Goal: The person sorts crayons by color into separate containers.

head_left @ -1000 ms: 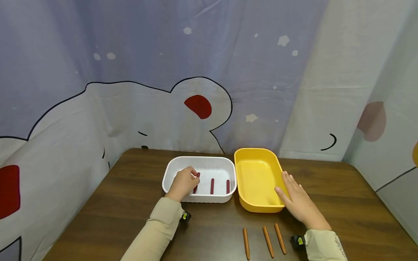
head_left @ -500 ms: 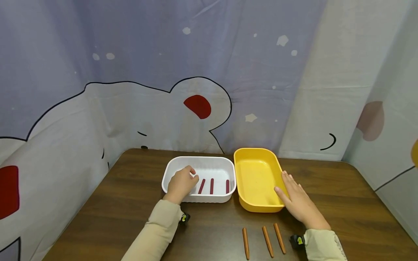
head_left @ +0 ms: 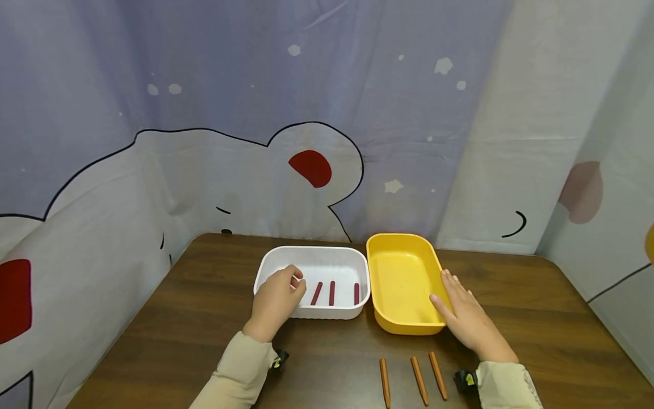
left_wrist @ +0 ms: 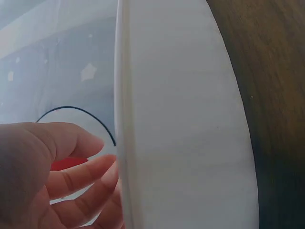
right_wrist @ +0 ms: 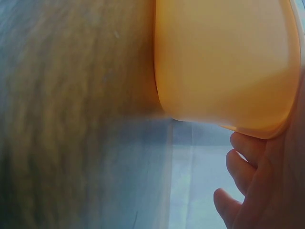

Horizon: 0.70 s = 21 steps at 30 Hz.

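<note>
My left hand (head_left: 276,295) hovers at the left end of the white tray (head_left: 327,312), its fingers loosely bent over the front rim. The left wrist view has the thumb (left_wrist: 71,138) apart from the other fingers, with nothing between them. Inside that tray lie three short dark red sticks (head_left: 332,293), the left one slanted, the other two nearly straight. Beside it stands a deeper yellow tray (head_left: 403,278) with nothing in it. My right hand (head_left: 470,321) rests with straight fingers along the yellow tray's right rim, thumb over the near right corner.
Three orange-brown wooden sticks (head_left: 419,380) with tapered near ends lie on the brown table (head_left: 168,341) in front of the yellow tray. A printed curtain (head_left: 230,182) hangs behind the table. Both wrists carry small black devices.
My left hand has let go of the left dark red stick, which now lies slanted in the white tray, and has drawn back left and toward me. The right hand stays put.
</note>
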Each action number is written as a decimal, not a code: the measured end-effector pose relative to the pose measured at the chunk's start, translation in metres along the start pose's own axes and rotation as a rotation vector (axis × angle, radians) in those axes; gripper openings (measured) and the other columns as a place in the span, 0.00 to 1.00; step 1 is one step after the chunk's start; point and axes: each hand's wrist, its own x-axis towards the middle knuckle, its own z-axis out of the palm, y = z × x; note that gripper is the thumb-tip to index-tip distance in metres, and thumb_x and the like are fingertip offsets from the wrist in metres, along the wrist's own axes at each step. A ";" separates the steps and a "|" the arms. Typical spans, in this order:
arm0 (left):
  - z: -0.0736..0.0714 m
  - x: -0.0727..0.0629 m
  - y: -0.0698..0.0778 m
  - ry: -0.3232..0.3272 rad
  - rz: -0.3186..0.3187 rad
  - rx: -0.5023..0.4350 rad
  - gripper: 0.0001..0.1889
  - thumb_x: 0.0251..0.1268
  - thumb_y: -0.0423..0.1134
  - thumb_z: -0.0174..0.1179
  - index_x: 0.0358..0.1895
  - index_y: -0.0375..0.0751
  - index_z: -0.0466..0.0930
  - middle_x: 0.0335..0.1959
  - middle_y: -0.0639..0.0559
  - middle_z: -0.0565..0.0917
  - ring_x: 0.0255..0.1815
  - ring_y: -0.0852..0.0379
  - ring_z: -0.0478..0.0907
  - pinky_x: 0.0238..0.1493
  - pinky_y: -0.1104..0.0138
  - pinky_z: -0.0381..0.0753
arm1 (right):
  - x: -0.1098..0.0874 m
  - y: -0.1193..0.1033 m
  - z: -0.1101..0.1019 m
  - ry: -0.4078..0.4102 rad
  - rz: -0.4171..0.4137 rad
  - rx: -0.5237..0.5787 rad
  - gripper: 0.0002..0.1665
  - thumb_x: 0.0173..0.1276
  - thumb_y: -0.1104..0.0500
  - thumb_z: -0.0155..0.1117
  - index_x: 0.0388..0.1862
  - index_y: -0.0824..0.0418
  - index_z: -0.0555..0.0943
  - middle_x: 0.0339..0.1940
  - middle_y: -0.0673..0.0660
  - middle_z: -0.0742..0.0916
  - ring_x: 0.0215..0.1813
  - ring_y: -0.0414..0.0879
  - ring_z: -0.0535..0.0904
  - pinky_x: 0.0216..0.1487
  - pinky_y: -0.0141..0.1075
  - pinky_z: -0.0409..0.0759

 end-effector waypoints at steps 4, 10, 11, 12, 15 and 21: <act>-0.004 -0.006 -0.003 0.034 0.028 0.024 0.03 0.67 0.36 0.61 0.38 0.42 0.83 0.28 0.54 0.83 0.27 0.59 0.79 0.23 0.64 0.77 | 0.001 0.000 0.000 -0.008 0.009 -0.002 0.46 0.83 0.40 0.44 0.83 0.67 0.45 0.83 0.69 0.53 0.81 0.69 0.46 0.75 0.69 0.46; -0.008 -0.012 -0.015 0.145 0.137 0.087 0.06 0.67 0.35 0.63 0.43 0.39 0.84 0.35 0.48 0.84 0.36 0.50 0.82 0.32 0.56 0.83 | 0.001 -0.001 0.000 -0.006 0.011 -0.012 0.45 0.83 0.40 0.44 0.83 0.68 0.46 0.82 0.70 0.54 0.81 0.70 0.46 0.74 0.69 0.47; -0.009 -0.013 -0.018 0.158 0.155 0.100 0.07 0.67 0.35 0.64 0.44 0.38 0.84 0.37 0.46 0.85 0.38 0.47 0.82 0.35 0.54 0.84 | 0.001 -0.001 -0.001 -0.005 0.010 -0.013 0.45 0.83 0.40 0.44 0.83 0.68 0.46 0.82 0.70 0.54 0.81 0.70 0.46 0.74 0.69 0.47; -0.010 -0.013 -0.020 0.168 0.174 0.113 0.08 0.67 0.36 0.64 0.45 0.37 0.84 0.39 0.45 0.85 0.41 0.46 0.82 0.38 0.53 0.84 | 0.000 -0.001 -0.001 -0.004 0.009 -0.014 0.45 0.83 0.40 0.44 0.83 0.68 0.46 0.82 0.70 0.54 0.81 0.70 0.47 0.74 0.69 0.47; -0.013 -0.013 -0.028 0.166 0.219 0.156 0.13 0.68 0.38 0.66 0.50 0.34 0.84 0.47 0.41 0.85 0.49 0.41 0.81 0.48 0.48 0.82 | 0.000 -0.002 -0.001 -0.002 0.007 -0.017 0.45 0.83 0.40 0.45 0.82 0.69 0.47 0.82 0.71 0.55 0.81 0.70 0.47 0.74 0.69 0.48; -0.016 -0.014 -0.039 0.026 0.212 0.225 0.25 0.71 0.47 0.64 0.64 0.33 0.78 0.65 0.37 0.77 0.69 0.36 0.71 0.64 0.35 0.69 | -0.002 -0.007 -0.006 0.033 0.015 -0.038 0.46 0.82 0.38 0.45 0.82 0.69 0.50 0.81 0.71 0.57 0.80 0.71 0.49 0.72 0.70 0.53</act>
